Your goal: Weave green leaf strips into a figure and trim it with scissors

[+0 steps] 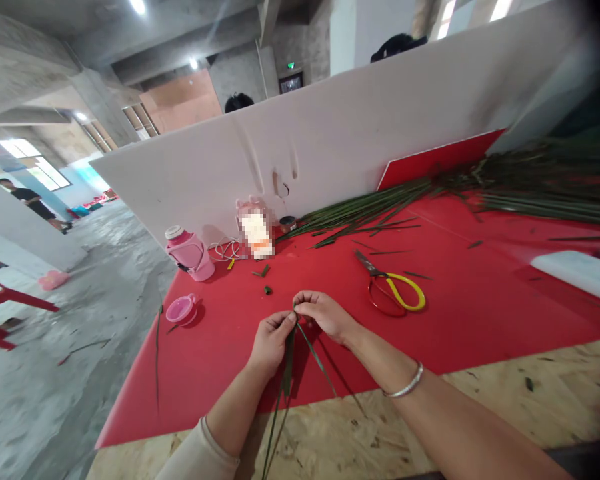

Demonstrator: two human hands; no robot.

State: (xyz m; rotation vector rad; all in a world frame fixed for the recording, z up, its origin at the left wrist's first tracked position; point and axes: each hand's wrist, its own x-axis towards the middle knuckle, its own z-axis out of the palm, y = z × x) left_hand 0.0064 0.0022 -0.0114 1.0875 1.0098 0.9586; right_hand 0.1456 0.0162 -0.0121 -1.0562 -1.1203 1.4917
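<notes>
Long green leaf strips hang from between my two hands and trail toward the table's front edge. My left hand pinches them near their upper end, thumb on top. Close against it, my right hand is closed with its fingertips on the same upper end; the fingers partly hide that spot. Scissors with yellow and red handles lie to the right of my right hand. Beyond the hands are a small rolled green leaf piece and a few leaf scraps.
On the red table covering stand a pink bottle, a pink cup, a propped phone and a small dark tin. Bundled green leaves lie along the white partition. A person is far left.
</notes>
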